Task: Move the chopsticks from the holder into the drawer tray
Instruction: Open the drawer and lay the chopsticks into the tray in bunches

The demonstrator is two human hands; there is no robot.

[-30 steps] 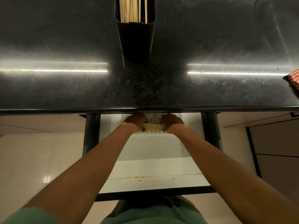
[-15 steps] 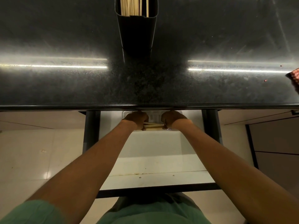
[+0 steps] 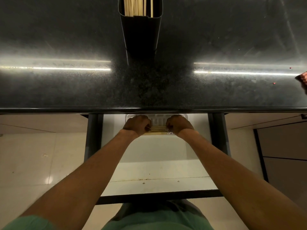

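A black holder (image 3: 140,35) stands at the back middle of the dark counter, with several pale wooden chopsticks (image 3: 135,6) upright in it. Below the counter's front edge an open white drawer holds a white tray (image 3: 158,117), partly hidden under the counter. A bundle of chopsticks (image 3: 158,129) lies crosswise over the tray. My left hand (image 3: 137,124) is closed on the bundle's left end and my right hand (image 3: 178,124) is closed on its right end.
The black counter (image 3: 66,90) juts over the back of the drawer. The drawer's white floor (image 3: 156,153) runs toward me, with dark rails (image 3: 93,135) on both sides. A red patterned object (image 3: 303,80) lies at the counter's right edge.
Both hands with the bundle have stayed at the tray; they shifted slightly toward the counter edge. The view has tilted a little.
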